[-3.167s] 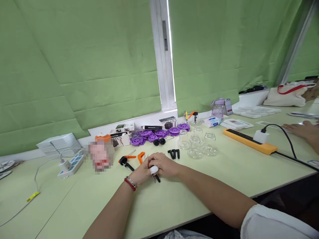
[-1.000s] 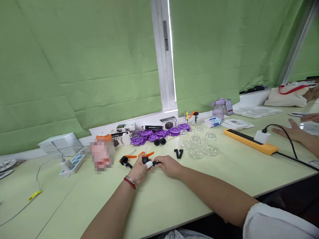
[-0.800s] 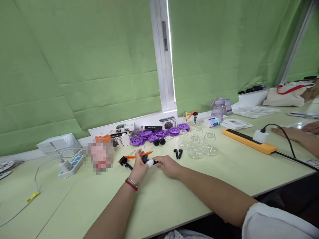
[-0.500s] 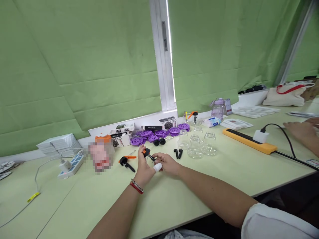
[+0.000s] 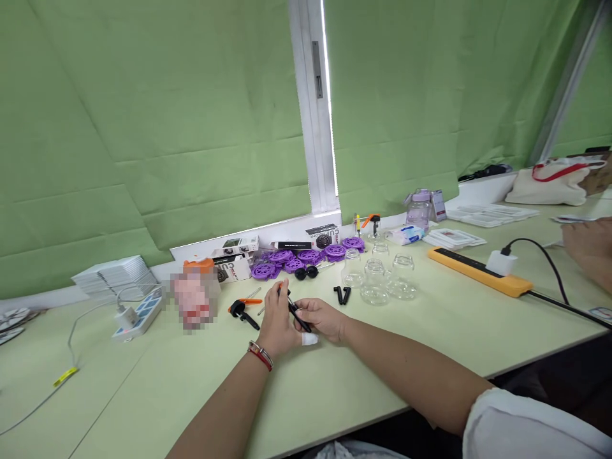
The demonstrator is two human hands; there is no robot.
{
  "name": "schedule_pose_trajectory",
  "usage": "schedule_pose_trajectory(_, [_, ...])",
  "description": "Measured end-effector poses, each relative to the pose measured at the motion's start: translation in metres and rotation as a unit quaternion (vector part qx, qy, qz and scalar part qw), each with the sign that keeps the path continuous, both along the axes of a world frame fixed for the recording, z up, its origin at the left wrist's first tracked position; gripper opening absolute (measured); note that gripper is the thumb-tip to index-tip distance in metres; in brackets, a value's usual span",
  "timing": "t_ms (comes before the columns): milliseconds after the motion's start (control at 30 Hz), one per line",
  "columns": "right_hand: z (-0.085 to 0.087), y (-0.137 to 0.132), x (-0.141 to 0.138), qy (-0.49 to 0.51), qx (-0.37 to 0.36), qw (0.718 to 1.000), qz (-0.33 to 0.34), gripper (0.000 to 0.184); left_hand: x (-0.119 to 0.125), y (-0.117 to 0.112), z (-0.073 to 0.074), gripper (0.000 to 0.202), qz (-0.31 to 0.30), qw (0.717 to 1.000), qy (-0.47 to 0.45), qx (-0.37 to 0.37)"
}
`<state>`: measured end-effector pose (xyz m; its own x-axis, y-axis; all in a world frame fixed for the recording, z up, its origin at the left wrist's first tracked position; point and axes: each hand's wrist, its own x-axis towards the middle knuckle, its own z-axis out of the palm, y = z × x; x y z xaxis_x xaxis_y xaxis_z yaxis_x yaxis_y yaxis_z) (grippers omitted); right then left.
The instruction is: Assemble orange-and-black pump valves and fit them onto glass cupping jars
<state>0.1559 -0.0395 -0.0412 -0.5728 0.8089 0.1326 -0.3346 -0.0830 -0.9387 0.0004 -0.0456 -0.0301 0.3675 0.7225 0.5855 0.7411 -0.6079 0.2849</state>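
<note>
My left hand point(image 5: 278, 324), a white wrap on its thumb, is closed round the head of a black-and-orange lever part point(image 5: 302, 320). Most of that head is hidden by the fingers; its black stem points down toward me. With fingertips closed on the stem, my right hand point(image 5: 324, 319) works beside the left. On the table to the left lies a similar black part with an orange lever point(image 5: 245, 312). Two short black L-shaped pieces point(image 5: 342, 295) rest to the right of my hands, in front of several clear glass jars point(image 5: 374, 287).
Purple spoked discs point(image 5: 282, 257) and small boxes point(image 5: 234, 268) line the wall. A white power strip point(image 5: 139, 317) with a cable is at the left, a yellow power strip point(image 5: 478, 271) at the right. Another person's hand point(image 5: 590, 245) is at the right edge.
My left hand has turned, so its back faces me more and covers the part's head. The stem now tilts downward between both hands. The other person's hand has shifted right.
</note>
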Motion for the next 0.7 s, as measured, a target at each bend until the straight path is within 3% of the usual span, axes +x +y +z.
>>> schedule_pose_trajectory(267, [-0.004,0.001,-0.001,0.025,-0.028,0.999,0.017,0.041,0.004,-0.005,0.002,0.120,0.008,1.000,-0.004,0.012])
schedule_pose_trajectory(600, [0.004,-0.001,-0.001,-0.010,-0.017,1.000,0.017,0.048,0.009,-0.011,0.013,0.107,0.027,0.999,-0.025,0.037])
schedule_pose_trajectory(700, [0.001,0.010,0.002,-0.046,0.008,0.998,-0.040,0.045,0.004,-0.009,0.015,0.108,0.026,0.999,-0.043,0.014])
